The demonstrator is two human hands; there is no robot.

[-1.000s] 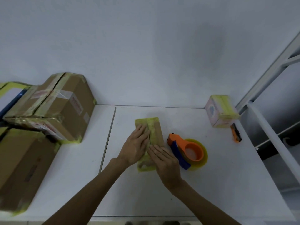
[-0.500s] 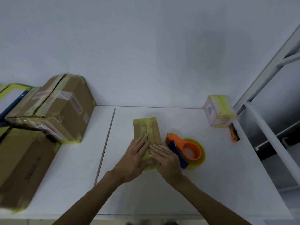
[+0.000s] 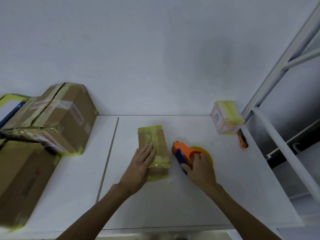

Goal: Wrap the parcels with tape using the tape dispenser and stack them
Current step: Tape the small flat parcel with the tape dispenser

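Right hand [image 3: 200, 168] off parcel [image 3: 153, 141], seemingly onto dispenser [image 3: 182, 150]

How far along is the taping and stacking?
Done: taped cartons stand stacked at left, and a small pink box at the far right is taped. In hand: left hand lies flat on the partly taped brown parcel; right hand grips the tape dispenser. Left: finish wrapping, then stack it.

A plain white painted wall [image 3: 155, 49] fills the upper view, evenly lit, with 1 faint grey shadow. Below, a flat white tabletop [image 3: 173, 201] is split by a thin straight seam [image 3: 109, 153] into 2 panels. A white metal frame [image 3: 285, 54], possibly shelving, stands at the right.
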